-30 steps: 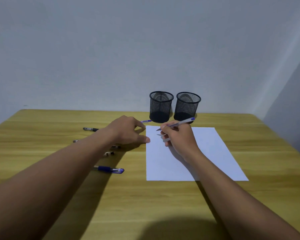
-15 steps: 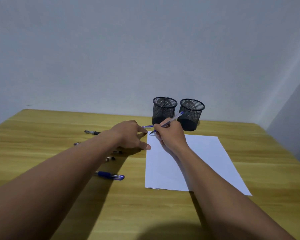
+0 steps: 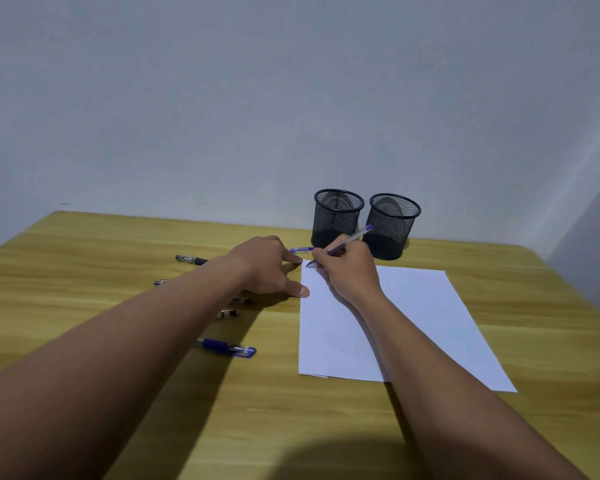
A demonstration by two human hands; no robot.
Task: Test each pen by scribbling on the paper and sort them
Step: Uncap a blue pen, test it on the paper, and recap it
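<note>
A white sheet of paper [image 3: 413, 317] lies on the wooden table [image 3: 84, 258]. My right hand [image 3: 350, 271] grips a clear pen with blue ends [image 3: 352, 239], its tip touching the sheet's far left corner. My left hand [image 3: 267, 268] rests flat beside the paper's left edge, thumb on that edge, holding nothing. Under and around my left arm lie several loose pens: a black one [image 3: 191, 260], a blue-capped one [image 3: 227, 347], a blue one [image 3: 301, 250] past my fingers, and others partly hidden.
Two black mesh pen cups stand behind the paper, the left cup [image 3: 336, 218] and the right cup [image 3: 390, 225] side by side near the wall. Neither shows a pen sticking out. The table's far edge meets a plain grey wall.
My right hand has carried the pen from mid-sheet to the paper's far left corner, tip now down. My left hand has stayed beside the paper. The view has tilted.
</note>
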